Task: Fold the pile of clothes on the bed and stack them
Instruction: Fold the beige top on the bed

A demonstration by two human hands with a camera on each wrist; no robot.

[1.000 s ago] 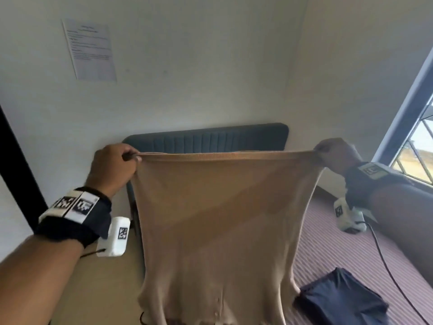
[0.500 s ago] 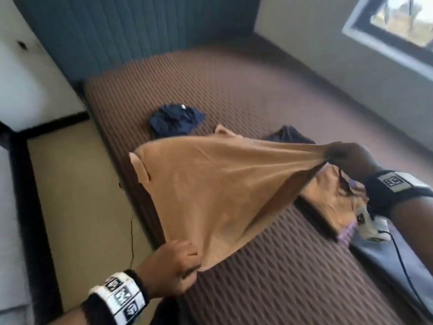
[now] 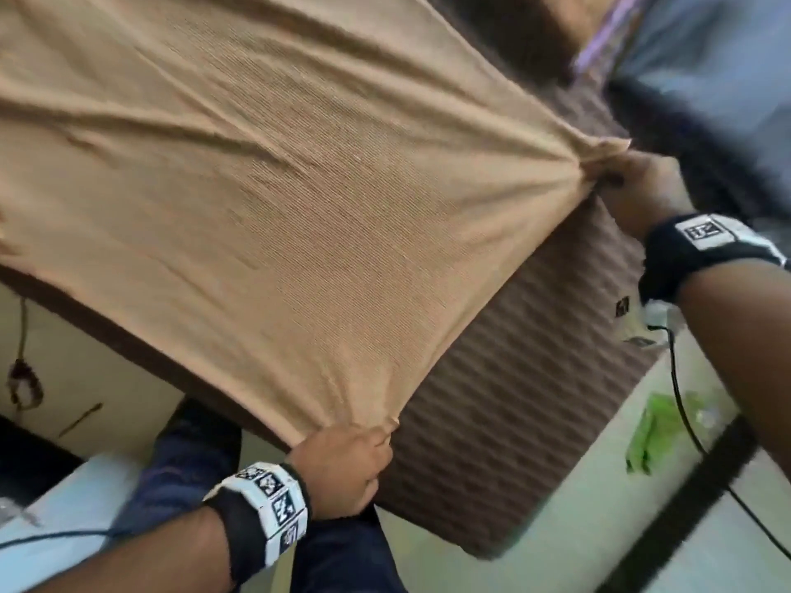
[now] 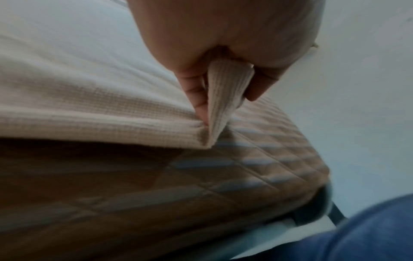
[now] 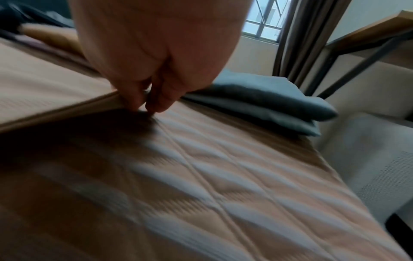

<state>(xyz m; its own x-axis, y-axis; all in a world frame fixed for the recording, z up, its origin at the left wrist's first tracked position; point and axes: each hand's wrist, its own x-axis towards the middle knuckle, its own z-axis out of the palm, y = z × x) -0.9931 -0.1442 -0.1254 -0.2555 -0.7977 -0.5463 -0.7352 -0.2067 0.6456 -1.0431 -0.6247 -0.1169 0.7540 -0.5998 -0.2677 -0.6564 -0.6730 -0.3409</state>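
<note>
A tan ribbed knit top [image 3: 265,173] is stretched taut just above the brown quilted bed [image 3: 505,378], filling most of the head view. My left hand [image 3: 342,464] pinches its near corner at the bed's edge; the left wrist view shows the ribbed corner [image 4: 223,98] folded between thumb and fingers. My right hand [image 3: 642,181] grips the other corner at the right, and its fingertips [image 5: 154,104] pinch the hem [image 5: 67,107] close to the mattress [image 5: 223,176]. The far part of the top runs out of view.
A folded grey-blue cloth [image 5: 263,100] lies on the bed just beyond my right hand; in the head view it shows at the top right [image 3: 706,57]. My jeans-clad legs [image 3: 201,464] stand against the bed's edge. A green item [image 3: 659,425] lies on the floor at right.
The top has come down from held upright in the air to spread low over the bed. Both hands dropped towards the mattress, keeping their corners, and my view tilted down.
</note>
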